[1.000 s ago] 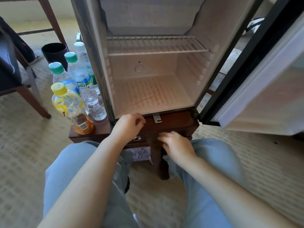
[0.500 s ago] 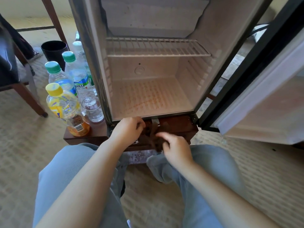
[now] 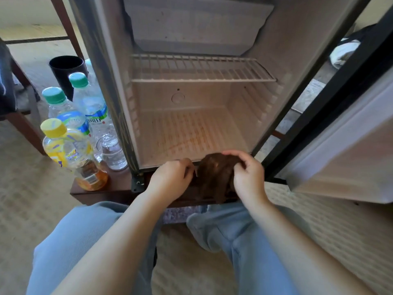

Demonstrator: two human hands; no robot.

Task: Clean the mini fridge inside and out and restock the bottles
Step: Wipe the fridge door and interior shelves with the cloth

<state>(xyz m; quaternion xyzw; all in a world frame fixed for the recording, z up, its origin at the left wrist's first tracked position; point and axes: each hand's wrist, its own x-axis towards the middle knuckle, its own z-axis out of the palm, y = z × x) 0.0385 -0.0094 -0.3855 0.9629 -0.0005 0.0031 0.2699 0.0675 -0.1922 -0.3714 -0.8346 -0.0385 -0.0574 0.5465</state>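
**Cloth at the fridge lip**

Your right grip was clamped on the bunched cloth at the front lip of the fridge. Your left grip was curled together just beside it, seemingly empty. The cloth looked soft and light, so keep it wadded in your palm.

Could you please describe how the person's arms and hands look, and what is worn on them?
The left forearm and the right forearm are bare up to the picture's edge; no sleeve shows. The left hand and the right hand wear no gloves. No ring, watch or bracelet is visible on the sides that show.
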